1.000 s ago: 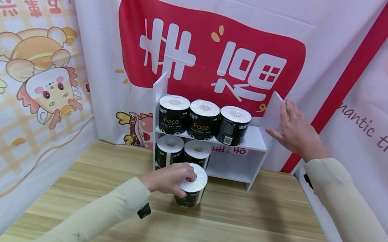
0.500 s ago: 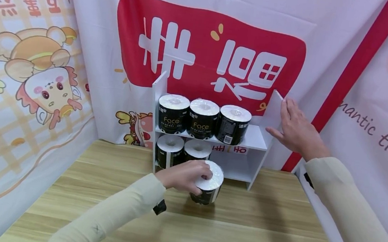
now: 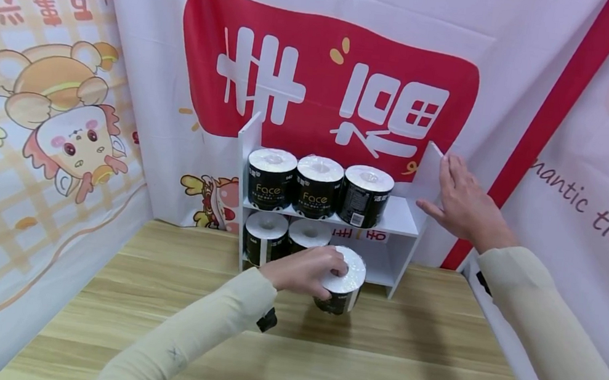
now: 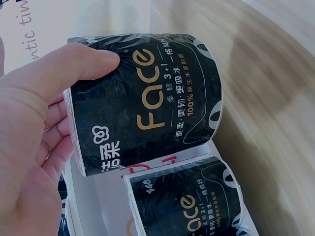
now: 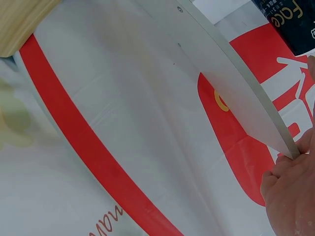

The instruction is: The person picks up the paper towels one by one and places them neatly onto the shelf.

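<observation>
A toilet paper roll point(image 3: 349, 281) in a black wrapper tilts above the table before the white shelf point(image 3: 397, 274). My left hand point(image 3: 309, 271) grips it, thumb on the wrapper and fingers at the top by the core. In the left wrist view the thumb presses the wrapper of this held roll point(image 4: 157, 98). My right hand point(image 3: 470, 204) rests on the shelf's right side panel point(image 5: 256, 103), fingers mostly straight. Three rolls point(image 3: 317, 188) stand on the upper level. Two more rolls point(image 3: 266, 235) stand at the lower left, one partly hidden by my left hand.
The shelf stands on a wood-grain table point(image 3: 186, 307) against a printed cloth backdrop point(image 3: 327, 81). Its right side panel rises above the upper rolls. Patterned cloth point(image 3: 28, 217) bounds the left side, and another printed cloth point(image 3: 606, 184) hangs on the right.
My left hand has carried the toilet paper roll rightward and slightly up, from in front of the lower rolls to before the lower right part of the shelf. My right hand has stayed put.
</observation>
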`<state>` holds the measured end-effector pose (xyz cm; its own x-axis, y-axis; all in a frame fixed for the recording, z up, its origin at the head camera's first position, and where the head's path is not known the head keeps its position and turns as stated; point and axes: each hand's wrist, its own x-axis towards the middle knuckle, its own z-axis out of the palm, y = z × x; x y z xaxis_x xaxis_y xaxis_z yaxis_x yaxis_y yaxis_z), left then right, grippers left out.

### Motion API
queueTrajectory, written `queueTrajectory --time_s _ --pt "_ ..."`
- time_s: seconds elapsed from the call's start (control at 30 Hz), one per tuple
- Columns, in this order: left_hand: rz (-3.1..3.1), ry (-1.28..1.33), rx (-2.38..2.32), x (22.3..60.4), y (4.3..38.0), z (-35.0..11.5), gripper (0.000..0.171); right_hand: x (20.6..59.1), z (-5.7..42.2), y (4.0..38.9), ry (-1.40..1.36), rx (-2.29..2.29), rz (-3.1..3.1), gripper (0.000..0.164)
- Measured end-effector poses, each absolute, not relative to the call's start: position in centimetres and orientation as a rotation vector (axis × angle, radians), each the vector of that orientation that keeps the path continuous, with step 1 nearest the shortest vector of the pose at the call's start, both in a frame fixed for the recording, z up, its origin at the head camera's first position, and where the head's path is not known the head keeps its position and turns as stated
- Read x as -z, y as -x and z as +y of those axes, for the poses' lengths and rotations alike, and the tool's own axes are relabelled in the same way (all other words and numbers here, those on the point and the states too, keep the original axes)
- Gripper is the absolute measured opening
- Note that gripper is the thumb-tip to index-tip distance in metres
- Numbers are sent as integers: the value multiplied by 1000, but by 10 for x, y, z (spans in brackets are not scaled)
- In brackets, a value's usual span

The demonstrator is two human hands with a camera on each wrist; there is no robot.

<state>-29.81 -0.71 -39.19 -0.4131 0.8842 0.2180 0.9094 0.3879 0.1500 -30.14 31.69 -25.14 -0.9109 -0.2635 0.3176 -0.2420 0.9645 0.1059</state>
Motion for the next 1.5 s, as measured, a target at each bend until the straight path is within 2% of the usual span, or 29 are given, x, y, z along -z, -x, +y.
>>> queueTrajectory --time_s 0.4,0.67,1.5 --pt "-2496 1610 429 393 310 4 27 252 318 302 -364 86 -2779 118" --pt "-2490 1587 471 399 320 8 31 252 317 303 -372 88 -2771 118" --pt "-2478 1522 363 413 344 21 30 251 316 302 -367 87 -2779 119"
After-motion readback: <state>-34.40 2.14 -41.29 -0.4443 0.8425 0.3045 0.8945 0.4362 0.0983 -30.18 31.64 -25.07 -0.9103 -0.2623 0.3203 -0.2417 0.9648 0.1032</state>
